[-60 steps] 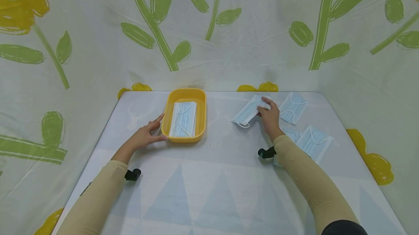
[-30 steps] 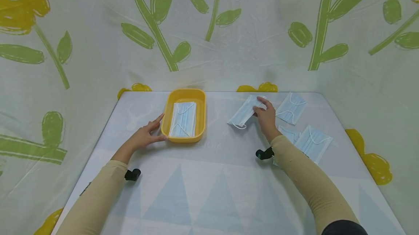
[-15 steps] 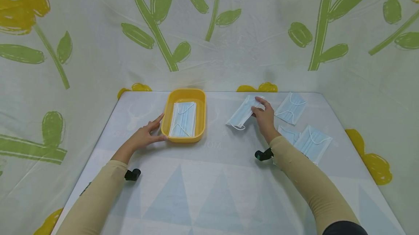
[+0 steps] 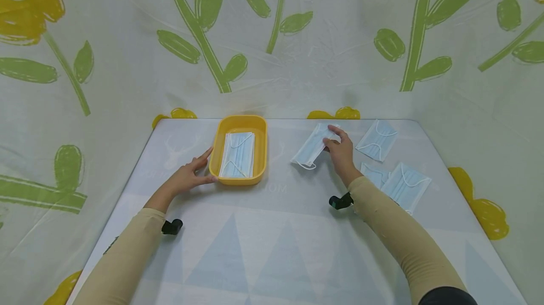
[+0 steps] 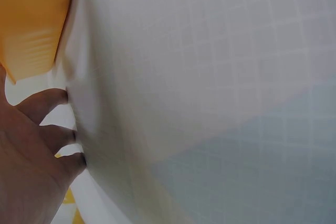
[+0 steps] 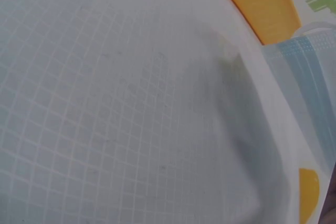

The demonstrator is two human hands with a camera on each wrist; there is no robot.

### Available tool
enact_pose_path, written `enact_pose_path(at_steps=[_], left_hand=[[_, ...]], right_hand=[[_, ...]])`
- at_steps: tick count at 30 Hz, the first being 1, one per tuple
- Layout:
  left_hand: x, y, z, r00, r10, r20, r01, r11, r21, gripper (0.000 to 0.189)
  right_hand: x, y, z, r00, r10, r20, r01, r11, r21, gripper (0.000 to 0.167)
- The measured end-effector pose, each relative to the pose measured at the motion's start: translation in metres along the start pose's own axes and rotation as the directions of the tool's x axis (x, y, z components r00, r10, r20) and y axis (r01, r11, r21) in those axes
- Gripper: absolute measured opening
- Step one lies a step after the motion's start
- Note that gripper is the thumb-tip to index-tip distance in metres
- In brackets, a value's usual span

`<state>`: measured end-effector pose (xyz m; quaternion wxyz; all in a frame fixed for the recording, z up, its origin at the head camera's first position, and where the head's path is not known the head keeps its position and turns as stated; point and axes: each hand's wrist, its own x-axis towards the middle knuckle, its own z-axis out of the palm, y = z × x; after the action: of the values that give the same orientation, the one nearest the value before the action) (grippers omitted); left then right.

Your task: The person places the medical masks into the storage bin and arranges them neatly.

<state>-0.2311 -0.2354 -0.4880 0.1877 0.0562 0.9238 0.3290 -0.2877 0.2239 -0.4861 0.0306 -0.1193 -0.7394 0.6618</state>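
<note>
A yellow plastic tray (image 4: 262, 154) stands near the table's back edge with blue face masks (image 4: 237, 155) lying flat inside it. My left hand (image 4: 187, 177) is at its left side, thumb and forefinger spread against the wall. In the left wrist view, the other fingertips (image 5: 73, 136) rest on the tabletop beside the tray. Right of the tray, my right hand (image 4: 341, 154) pinches a blue face mask (image 4: 311, 147) by its right end, the mask slanting down to the left. The right wrist view catches this mask (image 6: 304, 72) at its edge; most of the hand is out of sight there.
Beyond the right hand lies a loose mask (image 4: 378, 139). More masks (image 4: 405, 184) overlap nearer, partly hidden by the right forearm. The table (image 4: 272, 248) has a pale patterned cover, and a flowered curtain (image 4: 323, 50) hangs behind it.
My right hand has drifted slowly left with the pinched mask, a little closer to the tray. The left hand and the tray have stayed in place.
</note>
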Motion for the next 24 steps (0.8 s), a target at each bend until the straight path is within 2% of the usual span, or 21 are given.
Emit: enact_pose_path(at_steps=[10,24], left_hand=[[0.001,-0.001,0.000,1.000,0.000,-0.002,0.000,1.000,0.000,0.106],[0.001,-0.002,0.000,1.000,0.007,-0.004,-0.007,1.000,0.002,0.106]], right_hand=[[-0.001,0.002,0.005,0.999,-0.036,0.028,0.035,0.999,0.026,0.048],[-0.004,-0.002,0.014,1.000,-0.009,0.023,0.009,1.000,0.002,0.047]])
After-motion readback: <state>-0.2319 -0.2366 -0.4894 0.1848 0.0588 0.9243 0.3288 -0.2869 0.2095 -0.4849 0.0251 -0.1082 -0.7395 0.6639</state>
